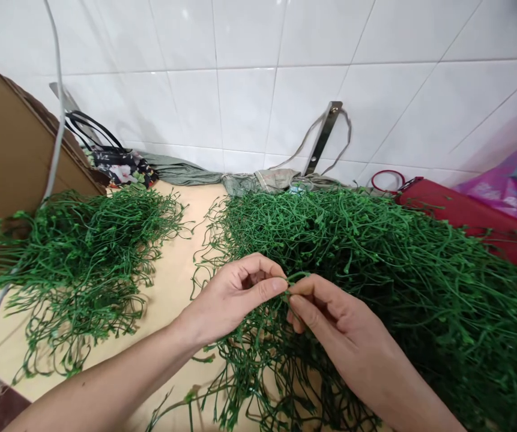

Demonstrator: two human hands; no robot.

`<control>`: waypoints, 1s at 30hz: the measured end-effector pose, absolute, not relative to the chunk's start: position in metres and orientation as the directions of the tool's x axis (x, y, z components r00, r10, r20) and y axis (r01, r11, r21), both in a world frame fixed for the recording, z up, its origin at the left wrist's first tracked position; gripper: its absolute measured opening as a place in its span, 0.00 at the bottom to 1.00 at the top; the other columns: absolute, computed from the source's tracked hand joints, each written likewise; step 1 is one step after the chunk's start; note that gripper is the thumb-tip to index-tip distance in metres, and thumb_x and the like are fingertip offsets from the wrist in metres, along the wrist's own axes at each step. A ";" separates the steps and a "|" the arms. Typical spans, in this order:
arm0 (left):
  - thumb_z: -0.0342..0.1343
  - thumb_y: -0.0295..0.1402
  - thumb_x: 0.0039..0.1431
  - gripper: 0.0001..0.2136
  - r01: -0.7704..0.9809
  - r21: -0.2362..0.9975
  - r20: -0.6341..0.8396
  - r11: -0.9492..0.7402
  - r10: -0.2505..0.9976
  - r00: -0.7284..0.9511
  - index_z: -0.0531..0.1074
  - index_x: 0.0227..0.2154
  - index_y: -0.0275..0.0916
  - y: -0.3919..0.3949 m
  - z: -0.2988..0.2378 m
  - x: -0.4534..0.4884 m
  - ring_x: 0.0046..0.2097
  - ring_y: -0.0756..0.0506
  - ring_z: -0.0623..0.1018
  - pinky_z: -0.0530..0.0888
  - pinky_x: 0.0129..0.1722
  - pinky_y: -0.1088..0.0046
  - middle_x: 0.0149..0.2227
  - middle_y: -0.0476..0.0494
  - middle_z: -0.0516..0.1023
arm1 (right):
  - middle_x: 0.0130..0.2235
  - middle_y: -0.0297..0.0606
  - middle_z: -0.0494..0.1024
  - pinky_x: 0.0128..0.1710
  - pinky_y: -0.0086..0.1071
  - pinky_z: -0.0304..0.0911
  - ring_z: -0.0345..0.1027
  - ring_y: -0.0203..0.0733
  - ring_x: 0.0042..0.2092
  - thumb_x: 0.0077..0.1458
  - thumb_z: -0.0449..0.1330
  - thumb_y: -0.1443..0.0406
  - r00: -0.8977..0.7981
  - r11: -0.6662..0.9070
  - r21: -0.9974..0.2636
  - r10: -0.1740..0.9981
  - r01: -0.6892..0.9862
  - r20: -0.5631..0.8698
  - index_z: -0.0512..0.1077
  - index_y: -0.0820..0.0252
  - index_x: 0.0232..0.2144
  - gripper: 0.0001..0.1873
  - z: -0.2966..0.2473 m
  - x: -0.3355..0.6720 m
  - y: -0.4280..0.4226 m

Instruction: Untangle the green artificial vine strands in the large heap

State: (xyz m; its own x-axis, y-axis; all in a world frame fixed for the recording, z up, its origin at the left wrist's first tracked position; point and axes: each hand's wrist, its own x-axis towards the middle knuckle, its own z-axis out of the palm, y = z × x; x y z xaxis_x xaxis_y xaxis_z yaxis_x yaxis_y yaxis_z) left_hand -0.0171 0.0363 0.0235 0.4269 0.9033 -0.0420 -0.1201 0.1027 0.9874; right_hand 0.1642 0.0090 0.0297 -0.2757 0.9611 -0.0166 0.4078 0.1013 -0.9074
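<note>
My left hand [244, 294] is pinched, thumb against forefinger, on a thin green plastic stem [298, 276]. Close beside it, my right hand [330, 312] pinches the same piece, and the fingertips of both hands nearly touch. Most of the stem between them is covered by my fingers. Beneath and behind both hands spreads a large heap of green artificial stems [366, 240] with small branched tips. Left of my forearm lies a smaller pile of the same stems [91, 240].
A cardboard box [10, 132] with a white cable [55, 156] in front stands at left. Along the tiled wall are a floral bag [120, 168], grey-green cloth [186, 171], a metal bracket [325, 138] and a red bag [456, 219]. Pink plastic [510, 180] is at far right.
</note>
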 end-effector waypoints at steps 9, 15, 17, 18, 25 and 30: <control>0.70 0.42 0.53 0.15 -0.382 0.923 -0.119 0.041 0.976 -0.183 0.73 0.28 0.39 0.075 0.018 -0.049 0.31 0.53 0.71 0.67 0.32 0.79 0.28 0.53 0.74 | 0.25 0.28 0.69 0.26 0.30 0.62 0.65 0.39 0.26 0.69 0.47 0.63 -0.384 0.217 -0.745 0.922 0.631 -0.057 0.66 0.50 0.31 0.14 0.016 0.185 -0.028; 0.73 0.40 0.50 0.14 -0.309 0.939 -0.118 0.152 0.985 0.127 0.78 0.32 0.38 0.057 0.008 -0.029 0.33 0.53 0.72 0.67 0.36 0.78 0.30 0.52 0.77 | 0.37 0.37 0.83 0.40 0.42 0.72 0.78 0.49 0.37 0.66 0.50 0.61 -0.384 0.412 -0.533 0.908 0.739 0.170 0.76 0.50 0.33 0.16 0.024 0.200 -0.014; 0.71 0.39 0.52 0.12 -0.295 0.946 -0.082 0.134 0.980 0.183 0.78 0.33 0.38 0.051 0.008 -0.021 0.33 0.53 0.72 0.67 0.36 0.79 0.29 0.53 0.77 | 0.46 0.38 0.82 0.47 0.43 0.72 0.77 0.49 0.46 0.68 0.50 0.58 -0.258 0.355 -0.582 0.934 0.732 0.247 0.76 0.50 0.44 0.14 0.029 0.194 -0.009; 0.71 0.38 0.53 0.11 -0.286 0.950 -0.065 0.123 0.977 0.205 0.78 0.32 0.38 0.049 0.010 -0.018 0.32 0.54 0.71 0.66 0.35 0.79 0.28 0.54 0.76 | 0.49 0.39 0.81 0.50 0.43 0.72 0.76 0.49 0.50 0.67 0.52 0.56 -0.176 0.302 -0.628 0.951 0.717 0.256 0.74 0.50 0.49 0.15 0.031 0.189 -0.007; 0.67 0.34 0.57 0.05 -0.182 0.982 0.018 0.042 0.948 0.316 0.79 0.32 0.38 0.043 0.019 -0.018 0.34 0.52 0.73 0.68 0.36 0.77 0.33 0.51 0.75 | 0.41 0.36 0.78 0.46 0.32 0.70 0.73 0.42 0.43 0.65 0.54 0.53 -0.283 0.032 -0.974 0.959 0.222 -0.033 0.71 0.53 0.41 0.12 0.029 0.149 0.010; 0.70 0.37 0.55 0.10 -0.311 0.940 -0.041 0.142 0.950 0.310 0.78 0.33 0.37 0.041 0.018 -0.017 0.33 0.53 0.73 0.69 0.34 0.78 0.36 0.50 0.75 | 0.27 0.28 0.60 0.27 0.28 0.59 0.55 0.38 0.28 0.68 0.50 0.53 -0.252 0.032 -0.957 0.967 0.288 -0.044 0.64 0.54 0.28 0.18 0.027 0.145 0.009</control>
State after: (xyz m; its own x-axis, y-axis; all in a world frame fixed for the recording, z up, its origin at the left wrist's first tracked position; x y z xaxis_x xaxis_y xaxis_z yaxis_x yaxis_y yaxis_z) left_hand -0.0173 0.0408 0.0176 0.3104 0.9497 -0.0412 -0.3107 0.1424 0.9398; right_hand 0.1453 0.0095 0.0271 -0.2525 0.9666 -0.0437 0.2879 0.0319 -0.9571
